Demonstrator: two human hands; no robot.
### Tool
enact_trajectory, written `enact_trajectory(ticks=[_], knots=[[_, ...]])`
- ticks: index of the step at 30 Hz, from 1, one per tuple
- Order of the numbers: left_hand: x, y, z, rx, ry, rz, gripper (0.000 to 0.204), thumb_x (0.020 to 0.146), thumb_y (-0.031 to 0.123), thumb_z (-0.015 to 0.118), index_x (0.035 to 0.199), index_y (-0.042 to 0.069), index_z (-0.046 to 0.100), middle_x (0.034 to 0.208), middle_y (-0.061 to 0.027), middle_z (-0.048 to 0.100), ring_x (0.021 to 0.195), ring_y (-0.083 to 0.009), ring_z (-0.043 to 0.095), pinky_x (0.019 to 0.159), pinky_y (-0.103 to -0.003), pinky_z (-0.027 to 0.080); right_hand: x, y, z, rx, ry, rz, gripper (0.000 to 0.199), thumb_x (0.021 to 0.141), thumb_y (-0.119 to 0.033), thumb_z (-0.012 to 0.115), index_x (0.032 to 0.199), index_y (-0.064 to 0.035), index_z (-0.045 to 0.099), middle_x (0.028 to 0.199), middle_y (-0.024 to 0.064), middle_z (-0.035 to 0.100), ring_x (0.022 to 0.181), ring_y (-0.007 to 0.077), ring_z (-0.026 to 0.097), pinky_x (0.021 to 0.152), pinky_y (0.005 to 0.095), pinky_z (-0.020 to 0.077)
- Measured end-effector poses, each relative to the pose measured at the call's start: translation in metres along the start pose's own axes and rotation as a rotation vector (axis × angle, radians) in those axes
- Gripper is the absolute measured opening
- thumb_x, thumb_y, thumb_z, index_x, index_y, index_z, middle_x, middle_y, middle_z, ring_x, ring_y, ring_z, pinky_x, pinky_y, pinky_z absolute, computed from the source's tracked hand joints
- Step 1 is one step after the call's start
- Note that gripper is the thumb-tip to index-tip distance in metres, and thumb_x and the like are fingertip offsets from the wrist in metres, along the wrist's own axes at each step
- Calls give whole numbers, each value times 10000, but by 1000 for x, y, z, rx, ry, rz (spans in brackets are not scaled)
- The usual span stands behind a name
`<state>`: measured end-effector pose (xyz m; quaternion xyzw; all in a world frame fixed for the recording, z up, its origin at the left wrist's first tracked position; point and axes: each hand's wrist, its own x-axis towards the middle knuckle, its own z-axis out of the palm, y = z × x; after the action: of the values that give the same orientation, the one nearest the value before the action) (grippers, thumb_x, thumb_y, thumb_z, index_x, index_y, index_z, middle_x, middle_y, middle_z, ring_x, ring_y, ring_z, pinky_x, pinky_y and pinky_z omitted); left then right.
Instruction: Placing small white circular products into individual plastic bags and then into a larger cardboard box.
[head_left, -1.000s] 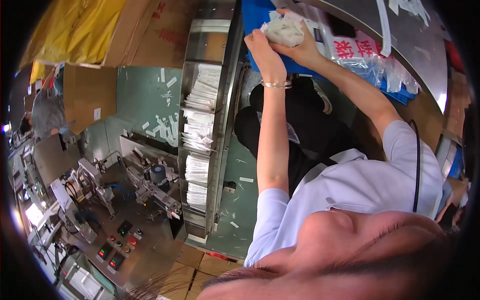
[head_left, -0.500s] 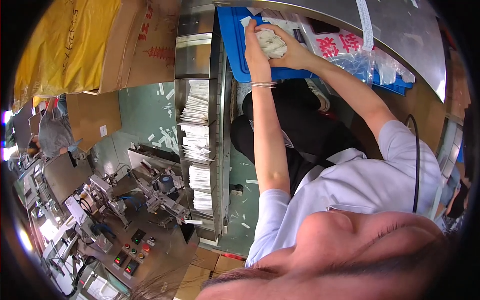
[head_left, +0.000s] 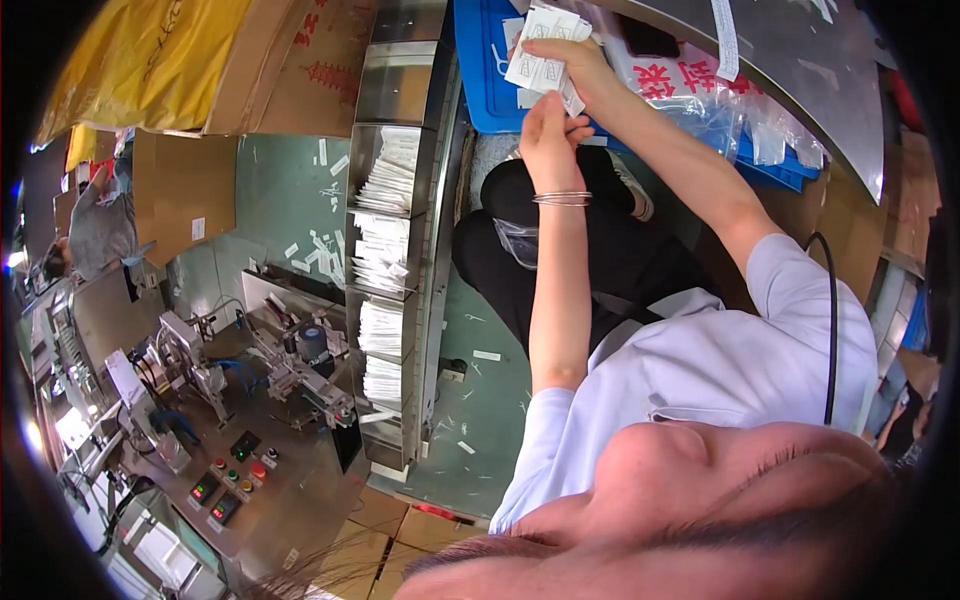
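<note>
White packets (head_left: 535, 72), gripped as a loose stack in the right hand (head_left: 592, 72) above a blue tray (head_left: 475, 95)

Packets: flat, faces printed with small line drawings, edges slightly staggered. Right fingers grasp the stack, thumb across its upper face. Left hand (head_left: 550, 140) meets the lower end; whether its fingers pinch a packet or merely rest there, cannot tell.

Handling (judgement): hold firmly without creasing; level the staggered edges with the left fingertips; keep faces turned one way; stay low over the tray, so any slipped packet lands there.

Surface: clear bags (head_left: 695, 125) with red print lie beside the tray, a dark flat object (head_left: 648, 40) near them. Metal bench (head_left: 800, 110) at upper right, white strip (head_left: 727, 40) over its edge.

Room: metal rack (head_left: 424, 170) to the left, paper stacks (head_left: 385, 245) in its compartments. Beyond: machine (head_left: 312, 343), green floor (head_left: 275, 190) with scraps, yellow sheeting (head_left: 140, 65), co-worker (head_left: 100, 235) far left.
</note>
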<state>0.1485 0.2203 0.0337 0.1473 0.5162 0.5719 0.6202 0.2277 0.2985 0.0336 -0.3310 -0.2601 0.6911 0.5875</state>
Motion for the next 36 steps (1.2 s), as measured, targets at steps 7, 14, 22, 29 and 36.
enact_trajectory(ticks=[7,14,22,29,36], knots=[[-24,0,-35,-84,-26,58,118,851,92,588,871,-17,546,708,-57,584,578,-92,546,514,-228,474,-12,-13,12,55,-8,68,364,715,-34,669,1046,62,552,958,155,621,881,228,634,757,345,532],[-51,-5,-86,322,78,401,131,849,75,586,915,-35,560,744,-71,581,563,-107,552,524,-221,470,-77,-3,21,-361,-224,478,416,679,-75,683,1065,23,562,981,139,628,866,220,629,773,343,517],[-135,-19,-99,755,544,653,114,841,34,548,916,-52,537,801,-100,548,678,-197,550,636,-290,456,-106,11,16,-550,-341,610,472,657,-45,685,1105,0,543,1000,105,626,853,202,624,757,329,507],[-104,-94,-148,387,472,318,163,855,93,568,938,-44,543,742,-70,555,586,-138,544,549,-249,453,-154,51,40,-1301,-800,9,375,585,-61,701,930,-10,564,847,101,620,757,234,619,664,361,484],[-116,-69,-133,235,498,284,154,872,119,552,845,-32,554,783,-80,573,651,-132,563,569,-253,458,-156,91,13,-2127,-948,-646,292,667,-126,612,911,6,519,819,122,517,797,303,525,664,368,425]])
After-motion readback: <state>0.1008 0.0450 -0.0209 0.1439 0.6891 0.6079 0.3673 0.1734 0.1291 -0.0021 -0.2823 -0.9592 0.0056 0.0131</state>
